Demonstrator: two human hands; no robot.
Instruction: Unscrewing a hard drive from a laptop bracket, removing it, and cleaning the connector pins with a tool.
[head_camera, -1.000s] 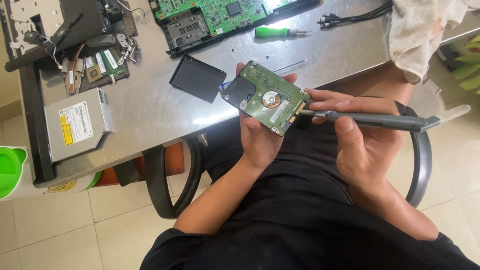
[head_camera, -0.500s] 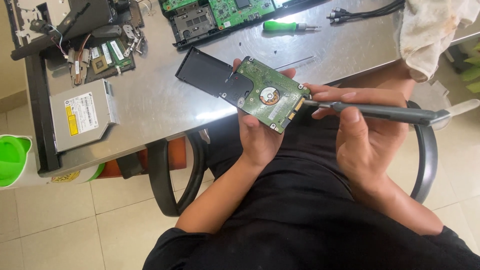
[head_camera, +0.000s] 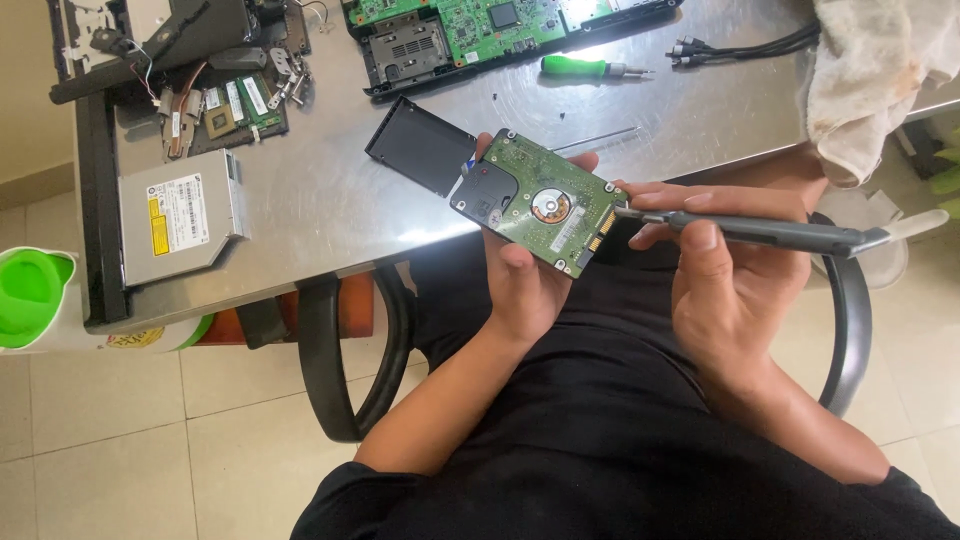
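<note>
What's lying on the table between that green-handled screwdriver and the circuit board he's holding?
In the head view, only bare metal table with one thin loose rod lies between the green-handled screwdriver and the hard drive in the left hand.

head view: worn on the person's head | faces steeply down over lap and chair | close to the left hand (head_camera: 525, 285) and right hand (head_camera: 725, 290) at frame centre | metal table (head_camera: 330, 200) edge fills the upper part, tiled floor (head_camera: 120, 440) lower left | single view, no second one to overlap
</note>
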